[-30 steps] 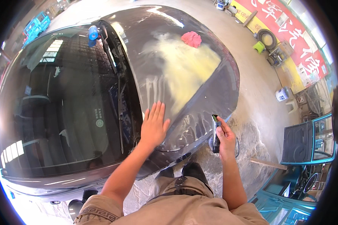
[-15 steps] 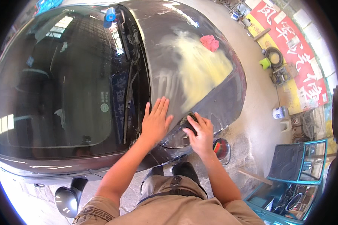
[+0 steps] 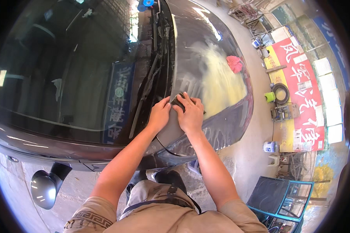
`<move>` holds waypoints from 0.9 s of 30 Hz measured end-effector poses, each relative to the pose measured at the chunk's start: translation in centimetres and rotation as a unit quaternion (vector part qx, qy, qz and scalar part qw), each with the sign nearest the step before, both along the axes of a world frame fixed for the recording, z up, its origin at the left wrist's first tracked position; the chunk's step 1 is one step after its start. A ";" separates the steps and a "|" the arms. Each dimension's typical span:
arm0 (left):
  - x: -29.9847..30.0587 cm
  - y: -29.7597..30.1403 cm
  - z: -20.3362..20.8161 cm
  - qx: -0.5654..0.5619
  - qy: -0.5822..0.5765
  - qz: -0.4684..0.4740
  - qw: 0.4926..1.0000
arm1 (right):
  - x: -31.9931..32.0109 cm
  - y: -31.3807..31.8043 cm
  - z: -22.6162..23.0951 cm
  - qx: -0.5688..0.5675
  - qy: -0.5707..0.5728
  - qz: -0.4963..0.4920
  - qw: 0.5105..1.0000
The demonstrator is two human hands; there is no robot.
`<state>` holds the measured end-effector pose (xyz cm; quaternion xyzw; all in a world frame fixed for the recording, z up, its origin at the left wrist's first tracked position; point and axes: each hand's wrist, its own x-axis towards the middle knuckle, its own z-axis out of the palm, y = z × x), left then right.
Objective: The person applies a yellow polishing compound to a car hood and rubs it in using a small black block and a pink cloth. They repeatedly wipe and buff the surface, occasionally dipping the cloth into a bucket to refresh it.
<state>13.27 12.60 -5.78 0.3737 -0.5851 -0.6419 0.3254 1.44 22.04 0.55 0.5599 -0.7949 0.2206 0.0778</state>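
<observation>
Think of a clock with the right hand (image 3: 191, 114) at its middle. That hand has its fingers curled around a small dark block (image 3: 177, 101) and holds it on the car hood (image 3: 188, 58), near the front window (image 3: 46, 97). The left hand (image 3: 158, 117) is just beside it at 9 o'clock, fingers loosely together, down by the hood's edge. It looks like it grips nothing, but I cannot tell if it touches the block.

Big white letters run down a red and yellow sign (image 3: 313, 105) at 3 o'clock. More pale letters are on a blue strip (image 3: 118, 93) in the front window, between 9 and 10.

A pale yellow patch (image 3: 221, 85) on the hood is between 1 and 2, with a crumpled pink lump (image 3: 234, 64) past it at 1. A black wiper (image 3: 146, 95) is close by at 10. A tire (image 3: 280, 93) and a green bucket (image 3: 269, 97) sit between 2 and 3, by the sign. A blue-green door (image 3: 280, 198) is between 4 and 5, and the car's side mirror (image 3: 44, 191) sticks out at 8.

The hood's near edge is at 6. Bare floor (image 3: 252, 130) lies past the hood at 3.
</observation>
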 end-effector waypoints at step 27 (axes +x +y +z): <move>-0.7 1.4 0.4 -0.094 -0.082 -0.023 0.992 | -11.2 6.2 1.4 -0.025 -0.012 -0.187 0.982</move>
